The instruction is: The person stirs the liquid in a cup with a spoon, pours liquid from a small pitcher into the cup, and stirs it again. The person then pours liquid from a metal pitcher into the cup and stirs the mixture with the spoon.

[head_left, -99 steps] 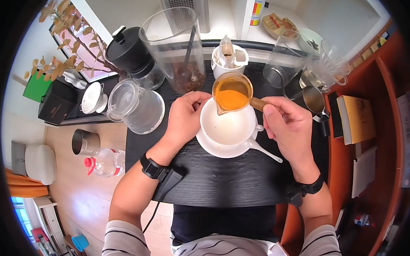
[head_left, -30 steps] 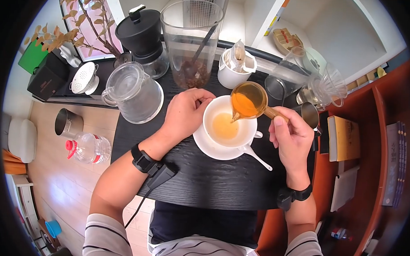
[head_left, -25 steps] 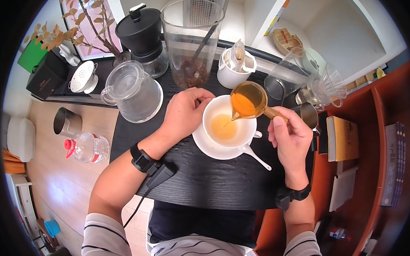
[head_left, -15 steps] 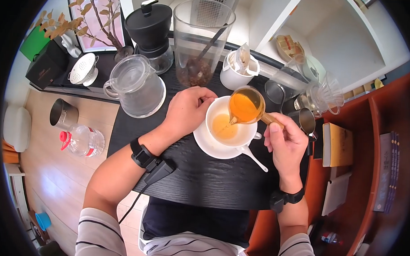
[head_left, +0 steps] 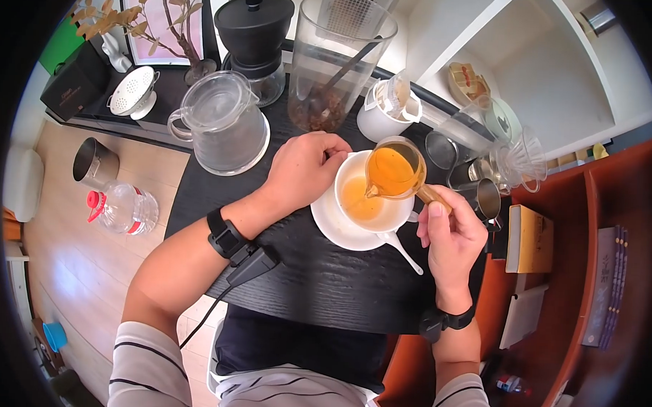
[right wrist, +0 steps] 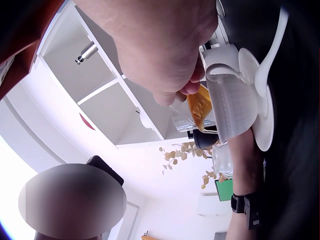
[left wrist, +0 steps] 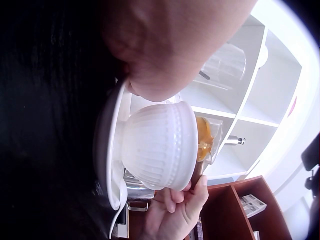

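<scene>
My right hand (head_left: pixel 454 233) grips the wooden handle (head_left: pixel 435 199) of a small glass pitcher (head_left: pixel 399 170), which is tilted over a white cup (head_left: pixel 347 172). Amber liquid leaves its spout, and a pool of the same colour lies in the cup. The ribbed cup stands upright on a white saucer (left wrist: pixel 102 150); a white spoon (head_left: pixel 403 253) rests on the saucer with its handle over the right edge. My left hand (head_left: pixel 305 170), fingers curled, holds the saucer's left rim. In the left wrist view the fingertips are partly hidden beneath that hand.
Behind the hands stand a lidded glass jug (head_left: pixel 221 124), a black coffee grinder (head_left: pixel 254 39), a tall glass cylinder (head_left: pixel 338 67) and a white pot (head_left: pixel 388 116). Glassware and a metal pitcher (head_left: pixel 485 200) stand at the right, beside a wooden bookshelf (head_left: pixel 566 327).
The pitcher has come down and tipped towards the cup since the first frame, and liquid has gathered in the cup. The left hand stays at the saucer. The head view has shifted.
</scene>
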Demonstrator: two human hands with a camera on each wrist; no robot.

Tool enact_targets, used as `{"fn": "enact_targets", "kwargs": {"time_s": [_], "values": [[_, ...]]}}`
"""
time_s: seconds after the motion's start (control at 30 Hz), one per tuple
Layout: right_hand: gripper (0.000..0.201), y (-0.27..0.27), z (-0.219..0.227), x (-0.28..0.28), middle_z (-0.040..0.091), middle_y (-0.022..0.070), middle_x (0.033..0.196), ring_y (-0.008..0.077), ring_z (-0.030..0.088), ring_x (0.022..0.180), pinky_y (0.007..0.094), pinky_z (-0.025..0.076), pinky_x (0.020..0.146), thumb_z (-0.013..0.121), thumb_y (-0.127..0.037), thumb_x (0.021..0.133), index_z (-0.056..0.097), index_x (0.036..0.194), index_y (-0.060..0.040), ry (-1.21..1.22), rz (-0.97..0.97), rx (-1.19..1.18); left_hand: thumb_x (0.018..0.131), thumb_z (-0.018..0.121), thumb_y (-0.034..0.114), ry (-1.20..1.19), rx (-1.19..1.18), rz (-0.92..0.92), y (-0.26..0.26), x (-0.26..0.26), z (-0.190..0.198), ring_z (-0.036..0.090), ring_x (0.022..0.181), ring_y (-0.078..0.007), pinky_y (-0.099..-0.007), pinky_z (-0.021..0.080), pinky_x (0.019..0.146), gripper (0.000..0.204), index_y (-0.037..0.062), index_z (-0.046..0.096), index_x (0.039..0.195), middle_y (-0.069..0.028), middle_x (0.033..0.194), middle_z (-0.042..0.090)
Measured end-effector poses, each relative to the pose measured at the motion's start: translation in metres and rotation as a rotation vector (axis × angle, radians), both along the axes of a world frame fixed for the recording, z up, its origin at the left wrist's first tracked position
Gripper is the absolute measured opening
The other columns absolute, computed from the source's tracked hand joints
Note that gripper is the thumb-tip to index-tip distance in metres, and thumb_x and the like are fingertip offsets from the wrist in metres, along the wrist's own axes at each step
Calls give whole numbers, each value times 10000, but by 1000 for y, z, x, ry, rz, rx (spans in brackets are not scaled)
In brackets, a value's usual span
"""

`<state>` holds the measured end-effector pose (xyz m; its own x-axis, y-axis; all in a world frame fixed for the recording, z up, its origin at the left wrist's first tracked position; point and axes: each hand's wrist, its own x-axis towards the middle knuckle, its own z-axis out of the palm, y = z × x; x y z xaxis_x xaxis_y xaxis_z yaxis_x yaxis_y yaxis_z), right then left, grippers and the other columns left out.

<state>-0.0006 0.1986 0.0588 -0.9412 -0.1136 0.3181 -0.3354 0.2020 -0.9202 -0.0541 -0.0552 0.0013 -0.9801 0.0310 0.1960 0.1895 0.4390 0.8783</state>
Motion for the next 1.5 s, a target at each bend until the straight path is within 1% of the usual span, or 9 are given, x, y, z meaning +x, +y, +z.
{"fn": "enact_targets", "kwargs": {"time_s": [0.33, 0.53, 0.7, 0.77, 1.0, 1.5], "values": [[227, -7, -2, 1, 731, 45, 891, 40, 626, 644, 185, 471, 535, 697, -26, 1029, 745, 1237, 53, 11, 2, -2, 956, 699, 168, -14, -11, 4, 0, 1, 4, 733, 808, -301, -415, 569, 753, 168, 59, 804, 1027, -120, 937, 763], [243, -13, -3, 0, 726, 38, 862, 40, 628, 644, 184, 472, 538, 686, -30, 1040, 731, 1265, 52, 27, -15, -21, 955, 704, 167, -17, -24, 4, 0, 1, 4, 737, 815, -301, -413, 573, 761, 167, 56, 804, 1032, -119, 946, 768], [250, -19, -2, -4, 725, 27, 858, 33, 633, 651, 185, 474, 541, 688, -45, 1051, 727, 1282, 41, 31, -70, -25, 956, 706, 167, -19, -17, 4, 0, 1, 3, 739, 817, -298, -411, 574, 759, 164, 62, 806, 1033, -115, 952, 773], [252, -21, -1, -6, 725, 25, 859, 32, 634, 654, 185, 475, 545, 690, -49, 1052, 726, 1285, 40, 36, -83, -30, 982, 744, 169, 38, -41, -1, -1, 0, -2, 673, 694, -194, -328, 532, 671, 178, 34, 789, 1089, -107, 903, 744], [267, -23, -1, -12, 722, 10, 859, 25, 628, 666, 183, 479, 568, 705, -65, 1053, 725, 1303, 27, 50, -141, -37, 988, 742, 172, 43, -27, 4, 1, -1, -4, 654, 678, -187, -329, 530, 663, 167, 38, 794, 1072, -101, 895, 740], [275, -20, -4, -19, 721, 10, 869, 33, 633, 676, 182, 471, 556, 712, -112, 1060, 736, 1311, -1, 74, -242, -19, 990, 731, 168, 38, -24, 3, 0, -1, -4, 690, 706, -183, -321, 549, 688, 178, 22, 795, 1070, -104, 902, 768]]}}
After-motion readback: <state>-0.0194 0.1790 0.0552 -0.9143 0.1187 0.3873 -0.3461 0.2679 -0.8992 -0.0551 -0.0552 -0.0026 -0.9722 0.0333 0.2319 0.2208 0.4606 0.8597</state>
